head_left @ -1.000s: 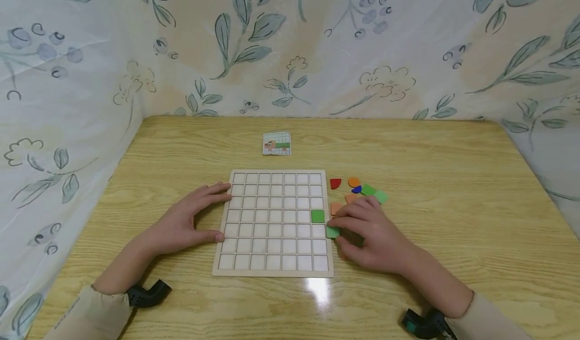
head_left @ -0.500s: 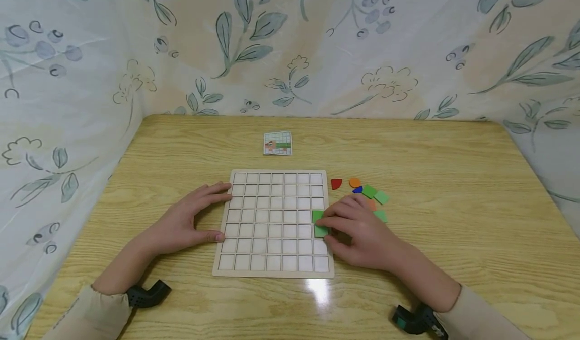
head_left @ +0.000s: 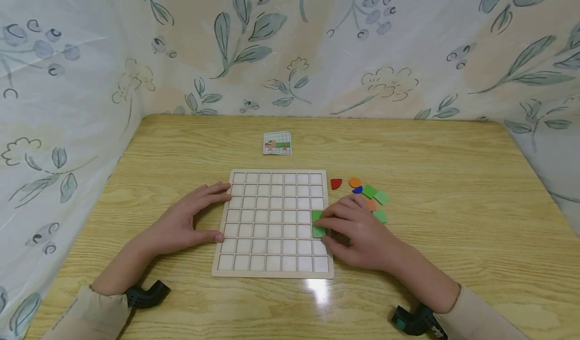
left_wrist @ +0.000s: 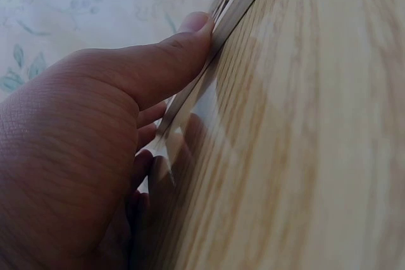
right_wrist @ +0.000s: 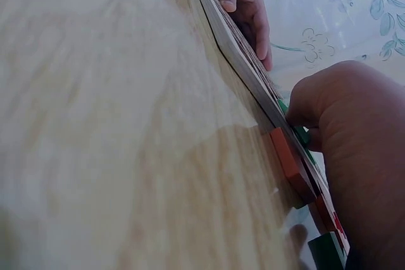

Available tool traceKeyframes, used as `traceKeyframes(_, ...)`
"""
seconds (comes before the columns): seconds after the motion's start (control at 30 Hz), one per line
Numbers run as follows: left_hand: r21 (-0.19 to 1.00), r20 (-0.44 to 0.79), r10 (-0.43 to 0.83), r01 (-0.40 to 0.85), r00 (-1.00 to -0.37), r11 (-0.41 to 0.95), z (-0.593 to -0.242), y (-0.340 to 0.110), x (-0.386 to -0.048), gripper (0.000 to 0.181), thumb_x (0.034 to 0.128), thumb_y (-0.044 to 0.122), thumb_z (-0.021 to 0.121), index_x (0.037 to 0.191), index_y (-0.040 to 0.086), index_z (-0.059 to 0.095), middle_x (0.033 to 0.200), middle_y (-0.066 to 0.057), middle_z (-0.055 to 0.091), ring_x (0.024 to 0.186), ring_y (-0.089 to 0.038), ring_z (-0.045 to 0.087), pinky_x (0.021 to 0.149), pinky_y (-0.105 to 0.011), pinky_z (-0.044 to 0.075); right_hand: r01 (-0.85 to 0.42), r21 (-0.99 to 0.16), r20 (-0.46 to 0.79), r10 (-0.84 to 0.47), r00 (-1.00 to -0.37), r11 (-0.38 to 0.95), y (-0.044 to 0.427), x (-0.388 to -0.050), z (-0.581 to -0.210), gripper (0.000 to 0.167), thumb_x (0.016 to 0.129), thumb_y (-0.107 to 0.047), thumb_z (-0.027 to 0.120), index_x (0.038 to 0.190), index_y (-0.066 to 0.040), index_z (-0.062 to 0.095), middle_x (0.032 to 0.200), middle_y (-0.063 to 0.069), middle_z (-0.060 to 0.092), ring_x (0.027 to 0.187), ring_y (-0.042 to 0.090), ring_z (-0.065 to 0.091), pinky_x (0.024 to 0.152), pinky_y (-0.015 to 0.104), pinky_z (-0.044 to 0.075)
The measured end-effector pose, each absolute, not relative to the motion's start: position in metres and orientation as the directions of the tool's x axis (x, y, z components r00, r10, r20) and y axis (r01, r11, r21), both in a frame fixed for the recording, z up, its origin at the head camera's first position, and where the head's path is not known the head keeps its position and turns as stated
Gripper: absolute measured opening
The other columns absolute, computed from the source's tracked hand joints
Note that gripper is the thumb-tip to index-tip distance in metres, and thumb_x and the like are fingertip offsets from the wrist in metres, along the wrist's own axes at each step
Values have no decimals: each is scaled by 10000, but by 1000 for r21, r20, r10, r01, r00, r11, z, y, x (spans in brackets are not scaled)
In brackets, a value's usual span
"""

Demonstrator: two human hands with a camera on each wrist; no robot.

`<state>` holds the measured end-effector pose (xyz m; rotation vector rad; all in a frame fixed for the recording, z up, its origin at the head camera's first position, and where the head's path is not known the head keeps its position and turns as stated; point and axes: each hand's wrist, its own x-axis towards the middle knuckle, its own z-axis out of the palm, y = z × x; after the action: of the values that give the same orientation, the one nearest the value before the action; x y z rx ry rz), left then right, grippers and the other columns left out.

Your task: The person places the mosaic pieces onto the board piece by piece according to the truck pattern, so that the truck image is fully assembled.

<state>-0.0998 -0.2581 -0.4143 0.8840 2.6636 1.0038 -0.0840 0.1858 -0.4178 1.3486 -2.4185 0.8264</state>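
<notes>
A wooden grid board (head_left: pixel 272 274) with pale square cells lies on the table. My left hand (head_left: pixel 181 224) rests at its left side, fingers spread and fairly straight, thumb and fingertips touching the edge; in the left wrist view the thumb (left_wrist: pixel 180 61) lies on the rim. At the right edge my right hand (head_left: pixel 362 231) holds a light green square tile (head_left: pixel 318 231) with its fingertips, in a cell of the rightmost column. Directly above it another green tile (head_left: pixel 316 215) sits in its cell. The right fingers partly cover both tiles.
Right of the board lie loose pieces: a red quarter-round (head_left: pixel 336 184), an orange disc (head_left: pixel 355 182), a blue piece (head_left: pixel 358 190), an orange tile (head_left: pixel 371 205) and several green tiles (head_left: pixel 369 191). A small pattern card (head_left: pixel 277 143) lies behind the board.
My right hand has moved left, bringing the light green tile from the board's right rim into the cell under the other green tile. My left hand stays in place.
</notes>
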Motion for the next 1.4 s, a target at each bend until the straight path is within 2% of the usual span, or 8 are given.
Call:
traceKeyframes(0.33,645,51,579,470,-813,603,-413,-258,-100,872,885,435,933,1631,216,539,1759,19,358,1632,-354,274,1237,-699,284,-836,-365,462,-699,-545,410,185,-84,-416,288,914,-174,812,1200,-141,830,1167,-53,740,1125,198,620,985,466,393)
traceKeyframes(0.57,657,49,576,461,-816,597,-414,-258,-99,864,886,430,933,1628,219,543,1761,15,355,1641,-382,244,1232,-757,247,-833,-365,459,-699,-549,415,186,-83,-415,287,925,-205,812,1205,-141,831,1171,-50,736,1130,199,614,990,458,388)
traceKeyframes(0.77,651,55,572,464,-818,601,-415,-260,-99,852,887,424,934,1623,236,547,1758,25,359,1637,-374,256,1227,-742,265,-824,-367,465,-682,-564,431,187,-82,-416,278,932,-226,830,1193,-131,831,1156,-33,726,1095,213,599,972,451,396)
traceKeyframes(0.97,646,45,576,463,-816,606,-415,-260,-101,880,884,464,928,1637,240,531,1761,46,348,1632,-321,280,1261,-626,288,-801,-388,461,-657,-597,456,195,-80,-414,279,896,-185,863,1165,-117,831,1144,-30,724,1083,231,594,995,474,407)
traceKeyframes(1.1,642,38,581,465,-813,610,-416,-260,-102,886,880,472,928,1637,241,530,1760,53,346,1634,-297,279,1279,-550,289,-788,-401,471,-632,-615,468,206,-79,-413,291,887,-171,877,1165,-96,831,1148,-15,727,1139,278,619,984,465,413)
traceKeyframes(1.23,640,37,574,460,-818,615,-415,-259,-101,878,880,461,931,1632,237,536,1761,48,347,1636,-313,274,1271,-597,288,-770,-417,473,-609,-637,482,216,-78,-414,323,874,-168,891,1183,-92,834,1173,-2,733,1191,290,630,987,465,407)
traceKeyframes(1.4,627,51,574,474,-817,619,-414,-257,-100,865,887,457,924,1627,221,542,1757,21,359,1626,-351,292,1247,-639,307,-754,-417,470,-589,-657,508,229,-76,-413,304,896,-191,860,1185,-100,830,1188,0,735,1136,248,628,975,463,391)
